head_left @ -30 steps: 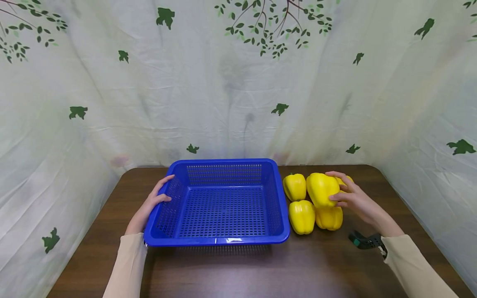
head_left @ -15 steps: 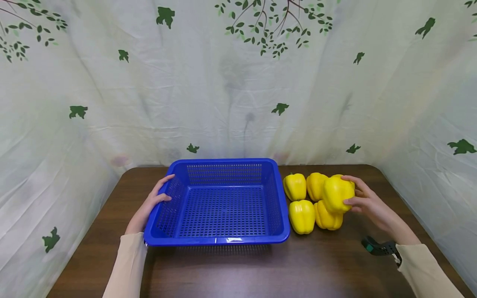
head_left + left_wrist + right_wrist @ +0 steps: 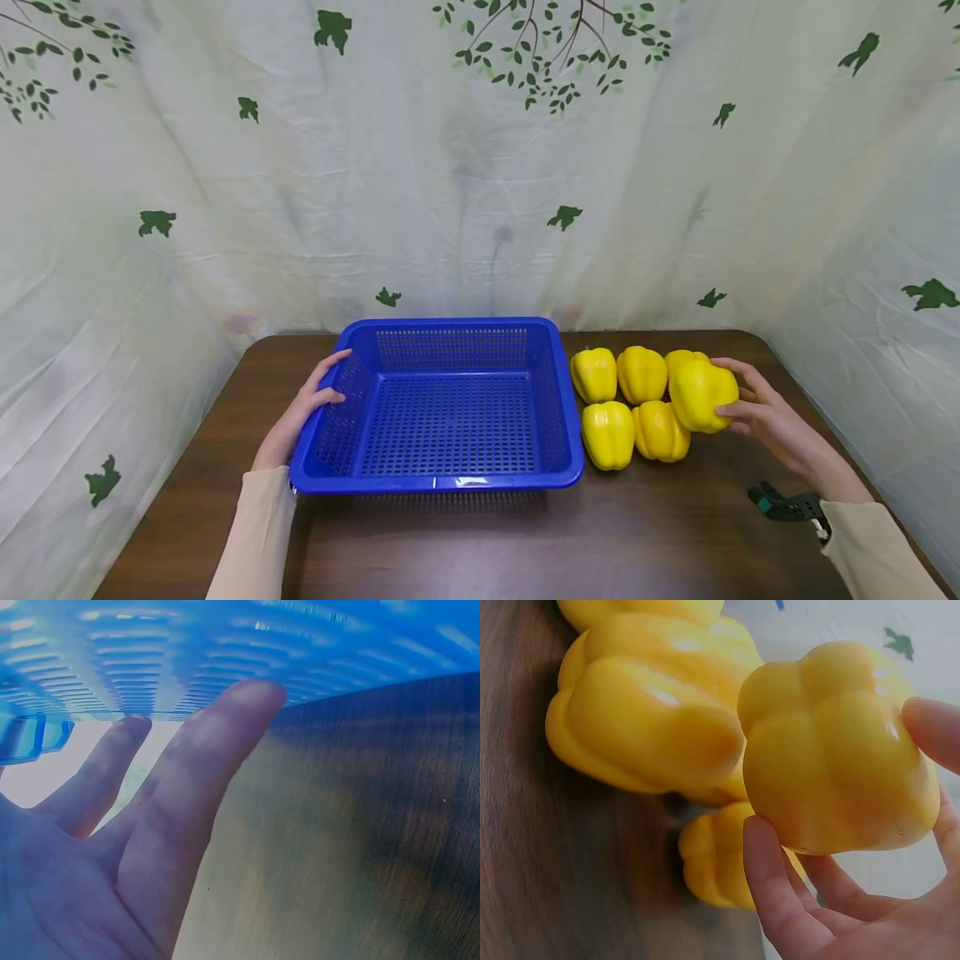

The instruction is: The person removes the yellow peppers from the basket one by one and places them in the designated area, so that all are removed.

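My right hand (image 3: 772, 421) grips a yellow bell pepper (image 3: 702, 396) at the right end of the pepper group. In the right wrist view the held pepper (image 3: 840, 757) sits between thumb and fingers, over the wooden table. Several other yellow bell peppers (image 3: 607, 436) lie beside it in two rows; the held one partly covers the pepper (image 3: 681, 358) behind it. On the left, my left hand (image 3: 298, 412) holds the rim of a blue plastic basket (image 3: 435, 483), with fingertips over the edge. From the left wrist, fingers (image 3: 187, 795) lie against its slotted wall.
The basket stands at the middle left of a brown wooden table (image 3: 480, 550), with bare mesh at its bottom. A pale curtain (image 3: 465, 208) printed with leaves hangs behind and along the sides. A black band (image 3: 783, 504) is on the right wrist.
My right hand has carried the held pepper rightward and slightly toward me, uncovering the peppers it overlapped. My left hand and the basket have stayed in place.
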The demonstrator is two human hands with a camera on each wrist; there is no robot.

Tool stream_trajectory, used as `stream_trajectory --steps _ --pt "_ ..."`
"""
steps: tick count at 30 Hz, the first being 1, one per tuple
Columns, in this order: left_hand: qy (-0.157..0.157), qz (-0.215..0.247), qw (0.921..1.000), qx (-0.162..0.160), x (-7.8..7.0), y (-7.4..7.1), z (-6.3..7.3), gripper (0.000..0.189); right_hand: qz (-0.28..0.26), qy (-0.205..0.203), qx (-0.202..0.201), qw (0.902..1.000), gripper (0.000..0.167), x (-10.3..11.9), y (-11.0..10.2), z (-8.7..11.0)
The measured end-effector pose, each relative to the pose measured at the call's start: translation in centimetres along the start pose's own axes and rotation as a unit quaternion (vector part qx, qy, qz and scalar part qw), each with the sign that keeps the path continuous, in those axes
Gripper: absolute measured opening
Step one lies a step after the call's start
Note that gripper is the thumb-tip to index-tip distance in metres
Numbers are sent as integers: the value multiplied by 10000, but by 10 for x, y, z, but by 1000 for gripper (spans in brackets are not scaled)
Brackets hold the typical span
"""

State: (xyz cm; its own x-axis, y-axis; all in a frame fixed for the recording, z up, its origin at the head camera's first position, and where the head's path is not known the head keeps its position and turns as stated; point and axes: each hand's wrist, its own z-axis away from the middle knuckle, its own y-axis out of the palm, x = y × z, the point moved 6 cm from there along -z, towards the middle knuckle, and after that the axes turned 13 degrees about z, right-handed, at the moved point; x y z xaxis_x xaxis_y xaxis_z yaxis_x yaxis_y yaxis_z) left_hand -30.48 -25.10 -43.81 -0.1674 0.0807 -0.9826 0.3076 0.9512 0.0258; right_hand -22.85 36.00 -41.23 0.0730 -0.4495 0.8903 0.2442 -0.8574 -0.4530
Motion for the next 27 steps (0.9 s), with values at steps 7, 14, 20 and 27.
stream_trajectory --steps 7,14,20,27 --pt "-15 -2 10000 21 0 0 0 72 78 12 -62 9999 59 -11 -7 7" --pt "-83 -11 10000 -19 0 0 0 72 176 326 -102 9993 59 -27 -11 14" --pt "-130 40 9999 -25 1 0 1 72 148 466 -49 9988 59 -37 -10 18" --pt "-233 21 9997 -75 1 0 1 72 148 678 121 9975 61 -49 -4 21"
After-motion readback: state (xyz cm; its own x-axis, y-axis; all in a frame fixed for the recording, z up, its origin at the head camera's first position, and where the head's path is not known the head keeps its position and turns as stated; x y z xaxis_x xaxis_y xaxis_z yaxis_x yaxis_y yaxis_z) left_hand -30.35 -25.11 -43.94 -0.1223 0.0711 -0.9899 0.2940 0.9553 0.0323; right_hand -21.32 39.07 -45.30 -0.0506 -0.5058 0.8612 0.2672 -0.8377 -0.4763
